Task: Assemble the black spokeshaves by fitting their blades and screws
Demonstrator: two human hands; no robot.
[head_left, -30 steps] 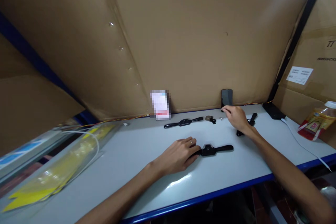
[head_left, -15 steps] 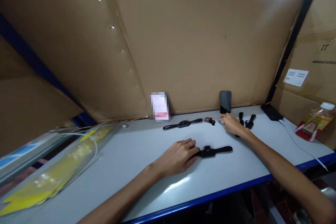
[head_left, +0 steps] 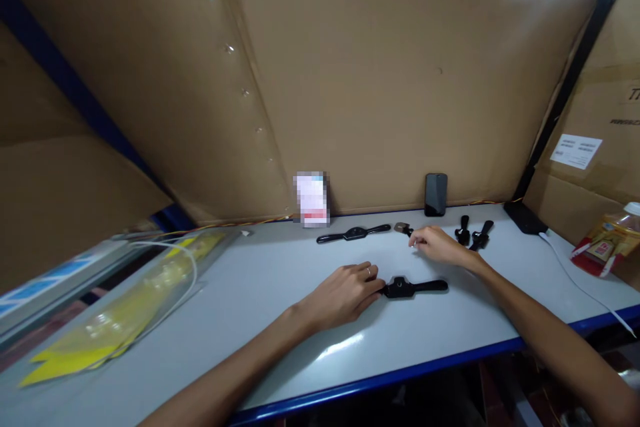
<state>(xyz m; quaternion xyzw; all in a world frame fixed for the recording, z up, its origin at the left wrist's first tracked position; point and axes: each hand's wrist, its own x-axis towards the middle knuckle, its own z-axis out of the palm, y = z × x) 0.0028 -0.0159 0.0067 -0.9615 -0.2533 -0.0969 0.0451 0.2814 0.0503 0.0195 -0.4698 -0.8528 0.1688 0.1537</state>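
Observation:
A black spokeshave lies on the grey-white shelf top, its right handle pointing right. My left hand, with a ring on one finger, is closed around its left handle, which is mostly hidden. Farther back, my right hand hovers over the surface with fingertips pinched together. Something small and pale shows at those fingertips, too small to name. Just beyond them lies a small flat brownish metal piece with a dark part beside it. Another black spokeshave rests at the back, left of these pieces.
Two more black-handled tools lie right of my right hand. A phone leans on the cardboard wall. At right are a black power bank with a white cable and a bottle. A yellow-and-clear plastic bag lies left.
My right hand has moved back from beside the phone, toward me and slightly left, its fingertips now in front of the small metal pieces. My left hand stays on the spokeshave. The view has shifted slightly.

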